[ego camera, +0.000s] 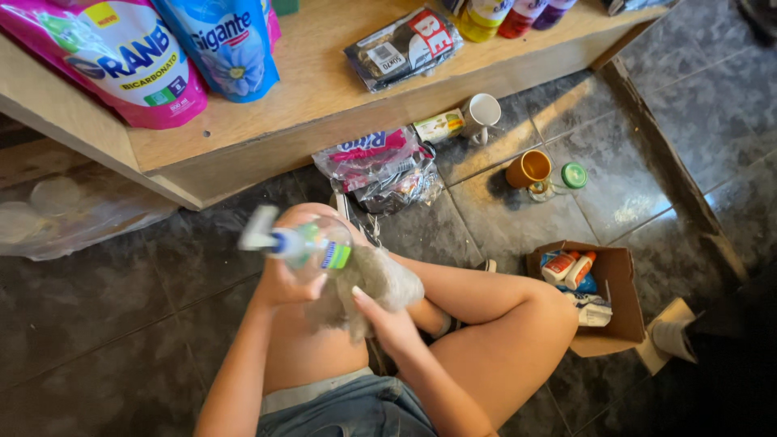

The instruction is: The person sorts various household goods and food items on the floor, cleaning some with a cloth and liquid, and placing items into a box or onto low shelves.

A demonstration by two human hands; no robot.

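A seated person's left hand [283, 283] wraps closed around a clear spray bottle [312, 247] with a white trigger, held tilted above the knee, while the right hand [388, 324] is closed on a grey cloth [376, 283] pressed against the bottle's lower side. Just beyond the knee, crinkled snack packets [380, 166] lie on the dark tiled floor [121, 324], with a white cup [483, 113], an orange mug [528, 168] and a small jar with a green lid [571, 176] further out. An open cardboard box [619, 307] of tubes and small packs sits beside the bent leg. Above, a low wooden shelf [324, 89] carries a pink pouch [121, 61], a blue pouch [227, 44] and a dark wrapped pack [405, 47]. The bottle looks slick and is gripped one-handed near its neck; a firm rub from the cloth could twist it loose onto the tiles, or a finger on the trigger could spray the leg.
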